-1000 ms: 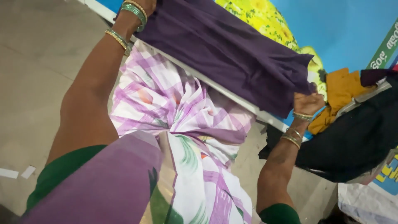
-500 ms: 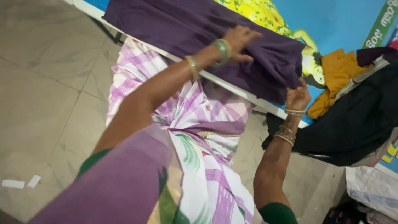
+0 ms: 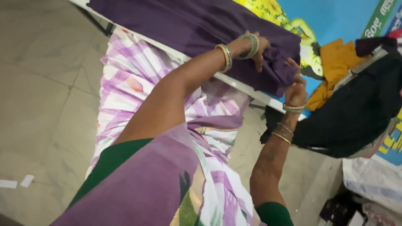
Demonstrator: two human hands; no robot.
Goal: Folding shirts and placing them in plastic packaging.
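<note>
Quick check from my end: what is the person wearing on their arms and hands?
Both arms are bare below short dark green sleeves. The left hand has a wide green bangle and a gold one at the wrist. The right hand has several thin gold bangles down the wrist. No gloves; I can't make out rings.
</note>
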